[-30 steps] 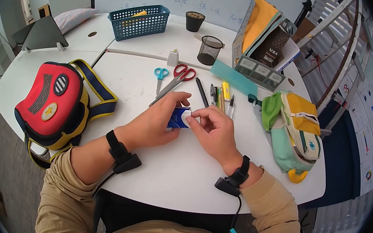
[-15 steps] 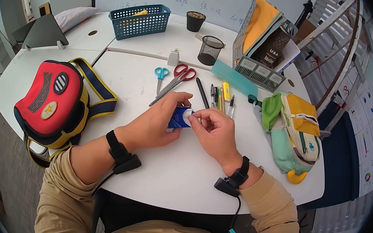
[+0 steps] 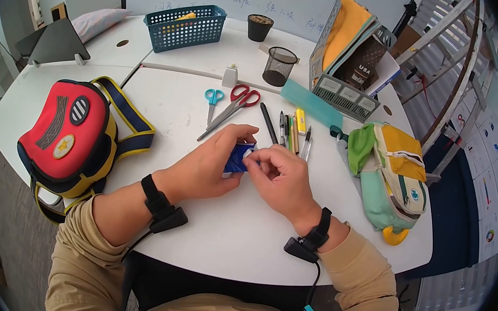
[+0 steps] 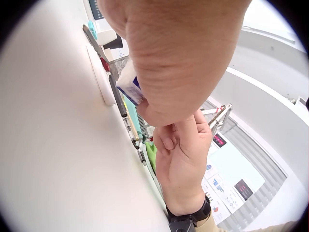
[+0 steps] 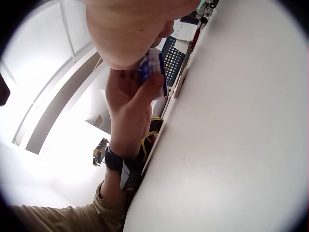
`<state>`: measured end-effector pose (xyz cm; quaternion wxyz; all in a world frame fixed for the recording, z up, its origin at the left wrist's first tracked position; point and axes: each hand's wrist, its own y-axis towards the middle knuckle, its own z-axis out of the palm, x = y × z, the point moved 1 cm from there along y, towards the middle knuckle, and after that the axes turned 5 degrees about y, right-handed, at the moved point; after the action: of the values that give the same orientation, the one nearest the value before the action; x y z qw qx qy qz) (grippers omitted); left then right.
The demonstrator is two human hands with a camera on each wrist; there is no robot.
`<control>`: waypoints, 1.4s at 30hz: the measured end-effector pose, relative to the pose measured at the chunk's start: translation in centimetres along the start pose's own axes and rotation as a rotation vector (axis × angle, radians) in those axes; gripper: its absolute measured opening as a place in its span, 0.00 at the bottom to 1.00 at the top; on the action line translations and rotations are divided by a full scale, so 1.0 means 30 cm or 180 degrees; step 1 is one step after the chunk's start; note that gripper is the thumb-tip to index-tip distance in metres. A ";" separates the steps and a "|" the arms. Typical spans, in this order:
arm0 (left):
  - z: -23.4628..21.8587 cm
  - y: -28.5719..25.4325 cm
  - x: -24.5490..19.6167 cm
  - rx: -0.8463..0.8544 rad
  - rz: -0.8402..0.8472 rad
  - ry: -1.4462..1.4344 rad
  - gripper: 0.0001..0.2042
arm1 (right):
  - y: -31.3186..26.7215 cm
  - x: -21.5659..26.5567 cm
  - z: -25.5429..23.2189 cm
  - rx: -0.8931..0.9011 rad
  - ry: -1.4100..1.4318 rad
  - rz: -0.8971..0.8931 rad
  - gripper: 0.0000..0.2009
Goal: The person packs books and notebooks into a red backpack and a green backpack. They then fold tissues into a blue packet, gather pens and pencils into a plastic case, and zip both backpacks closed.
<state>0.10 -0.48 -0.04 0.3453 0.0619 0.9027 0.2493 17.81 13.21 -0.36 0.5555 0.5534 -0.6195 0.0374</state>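
Note:
Above the middle of the table, my left hand (image 3: 204,161) grips a small blue-and-white tissue pack (image 3: 235,159), thumb on the near side and fingers on the far side. My right hand (image 3: 283,179) pinches a small white piece at the right end of the pack between thumb and fingertips. In the left wrist view the white, blue-printed end of the pack (image 4: 129,88) sticks out past the left hand. From the right wrist, the left thumb lies across the pack (image 5: 155,66). The right fingertips partly hide the pinched piece.
Beyond the hands lie red-handled scissors (image 3: 229,113), blue scissors (image 3: 212,103), several pens (image 3: 288,132) and a yellow highlighter (image 3: 300,121). A red backpack (image 3: 68,129) sits left, a green-and-yellow bag (image 3: 385,177) right. Farther back are a mesh cup (image 3: 279,67) and a basket (image 3: 184,30).
My right fingertips have shifted slightly left and closer over the end of the pack, and less of the white piece shows. The left hand keeps its grip, nearly still.

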 end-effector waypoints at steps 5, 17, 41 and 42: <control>0.003 -0.002 0.004 -0.0089 0.0025 0.0026 0.41 | 0.000 -0.030 -0.004 -0.0332 0.0111 0.0341 0.04; 0.009 -0.002 -0.008 -0.0227 -0.0090 -0.0157 0.42 | -0.006 -0.033 -0.001 -0.0114 0.0315 0.0370 0.04; -0.034 0.006 0.012 0.0087 0.0178 0.0216 0.26 | -0.017 -0.079 -0.015 -0.0540 0.1137 0.0716 0.07; -0.036 0.007 0.011 0.0128 0.0169 0.0218 0.26 | -0.018 -0.079 -0.016 -0.0528 0.1138 0.0681 0.06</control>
<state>-0.87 -0.65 0.54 0.3062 0.0842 0.9168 0.2422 17.96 14.86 -2.21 0.6929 0.4216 -0.5673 0.1425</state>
